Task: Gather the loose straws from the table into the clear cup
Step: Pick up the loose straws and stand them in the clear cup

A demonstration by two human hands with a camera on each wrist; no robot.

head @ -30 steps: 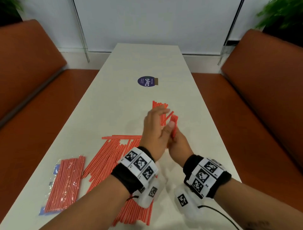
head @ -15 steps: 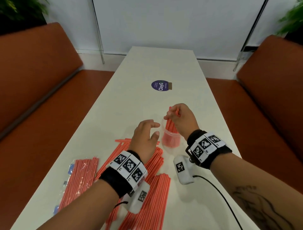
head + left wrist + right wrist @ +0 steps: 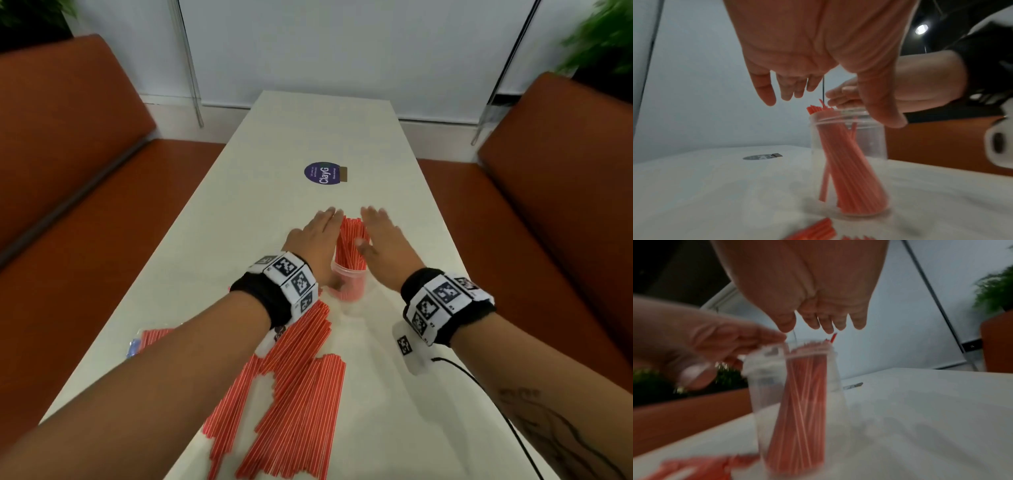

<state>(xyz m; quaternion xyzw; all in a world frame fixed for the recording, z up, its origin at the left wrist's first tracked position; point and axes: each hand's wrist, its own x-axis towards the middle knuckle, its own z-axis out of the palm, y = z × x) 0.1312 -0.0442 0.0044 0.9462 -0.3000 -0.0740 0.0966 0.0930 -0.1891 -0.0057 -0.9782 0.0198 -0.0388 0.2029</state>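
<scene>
A clear cup stands upright on the white table, holding a bundle of red striped straws. My left hand and right hand hover flat on either side of the straw tops, fingers straight, gripping nothing. Many loose straws lie spread on the table near my left forearm.
A plastic packet of straws lies at the table's left edge, partly behind my left arm. A round purple sticker sits further up the table. Orange benches flank both sides. A cable trails from my right wrist.
The right hand pushed a bunch of straws into the cup and let go. Both hands now flank the straw tops with flat fingers; the left hand moved forward from beside the cup.
</scene>
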